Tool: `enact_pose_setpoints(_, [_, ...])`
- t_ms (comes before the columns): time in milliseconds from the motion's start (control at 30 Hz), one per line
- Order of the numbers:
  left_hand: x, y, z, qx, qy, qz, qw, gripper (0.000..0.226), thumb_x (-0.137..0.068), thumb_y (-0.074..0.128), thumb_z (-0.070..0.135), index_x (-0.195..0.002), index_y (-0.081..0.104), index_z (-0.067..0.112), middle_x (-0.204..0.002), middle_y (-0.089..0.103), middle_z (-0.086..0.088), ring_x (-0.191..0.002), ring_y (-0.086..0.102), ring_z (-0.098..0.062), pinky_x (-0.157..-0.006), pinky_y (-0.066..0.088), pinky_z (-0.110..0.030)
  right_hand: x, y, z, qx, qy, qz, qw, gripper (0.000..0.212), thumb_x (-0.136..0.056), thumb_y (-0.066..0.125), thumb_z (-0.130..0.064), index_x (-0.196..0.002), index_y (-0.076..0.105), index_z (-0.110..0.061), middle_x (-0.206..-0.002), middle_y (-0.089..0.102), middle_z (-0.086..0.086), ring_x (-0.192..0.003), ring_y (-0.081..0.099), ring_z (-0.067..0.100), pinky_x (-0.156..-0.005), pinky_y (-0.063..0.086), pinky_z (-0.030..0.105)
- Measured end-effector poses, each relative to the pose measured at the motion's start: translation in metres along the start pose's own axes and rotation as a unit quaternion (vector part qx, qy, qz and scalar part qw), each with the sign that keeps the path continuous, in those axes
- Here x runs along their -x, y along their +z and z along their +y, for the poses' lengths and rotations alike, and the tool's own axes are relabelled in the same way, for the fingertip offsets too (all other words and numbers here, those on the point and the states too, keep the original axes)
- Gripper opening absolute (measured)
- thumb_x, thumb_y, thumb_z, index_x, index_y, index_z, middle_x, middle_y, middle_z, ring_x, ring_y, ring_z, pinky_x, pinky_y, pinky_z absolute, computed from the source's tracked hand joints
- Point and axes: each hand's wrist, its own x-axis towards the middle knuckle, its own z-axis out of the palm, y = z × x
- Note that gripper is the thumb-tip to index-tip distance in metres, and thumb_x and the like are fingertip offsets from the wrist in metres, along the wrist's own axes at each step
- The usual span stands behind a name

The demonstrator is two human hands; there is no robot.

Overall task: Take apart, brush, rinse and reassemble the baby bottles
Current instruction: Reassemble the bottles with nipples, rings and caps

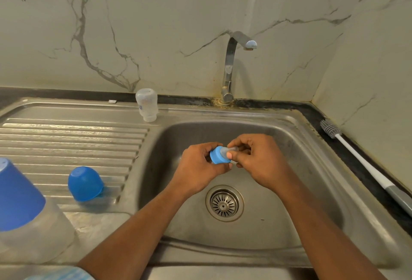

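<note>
While both forearms reach in from the near edge and meet above the sink (278,190), the left hand (198,166) curls round a blue screw ring (217,157). The right hand (258,161) pinches the clear teat (231,149) poking out of that ring. The ring is bright blue and tilted, held over the basin. A clear bottle (146,104) stands upside down on the sink's back rim, a blue cap (85,183) sits on the draining board, and a brush (356,159) lies on the desk at right.
</note>
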Motion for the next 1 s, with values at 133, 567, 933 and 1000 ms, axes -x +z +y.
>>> enact_pose_setpoints(133, [-0.001,-0.001,-0.002,-0.006,-0.016,-0.011,1.000,0.027,-0.077,0.084,0.025,-0.101,0.073,0.030,-0.090,0.074,0.009,-0.084,0.068,-0.013,-0.079,0.058,-0.038,-0.001,-0.001,-0.003,0.054,-0.014,-0.015,0.998,0.005,-0.088,0.071,-0.018,-0.092,0.073,-0.018,-0.072,0.065,-0.010,-0.068,0.062,0.007,-0.066,0.051,0.023])
enact_pose_setpoints(567, [0.002,0.002,0.001,0.020,-0.012,0.039,0.999,0.039,-0.078,0.084,0.030,-0.114,0.071,0.024,-0.098,0.073,0.013,-0.092,0.068,-0.003,-0.086,0.057,-0.030,0.000,-0.001,0.006,-0.088,0.083,-0.060,0.991,0.053,-0.079,0.081,-0.029,-0.126,0.057,-0.026,-0.100,0.069,-0.005,-0.087,0.070,0.012,-0.069,0.062,0.034])
enact_pose_setpoints(933, [0.005,0.003,0.008,-0.008,0.008,-0.005,1.000,0.062,-0.077,0.084,0.025,-0.134,0.060,0.023,-0.117,0.071,0.010,-0.109,0.065,-0.003,-0.098,0.053,-0.031,-0.003,0.016,0.008,-0.053,0.045,-0.026,0.997,0.026,-0.081,0.077,-0.027,-0.105,0.065,-0.026,-0.087,0.069,-0.007,-0.077,0.067,0.008,-0.065,0.056,0.024])
enact_pose_setpoints(1000, [0.005,0.007,0.007,-0.009,-0.012,-0.039,0.999,0.078,-0.078,0.084,0.017,-0.147,0.046,0.022,-0.130,0.065,0.008,-0.122,0.059,-0.006,-0.102,0.050,-0.028,-0.005,0.015,0.012,-0.038,0.044,-0.011,0.998,0.031,-0.083,0.076,-0.026,-0.112,0.064,-0.024,-0.093,0.067,-0.010,-0.082,0.064,0.006,-0.070,0.054,0.024])
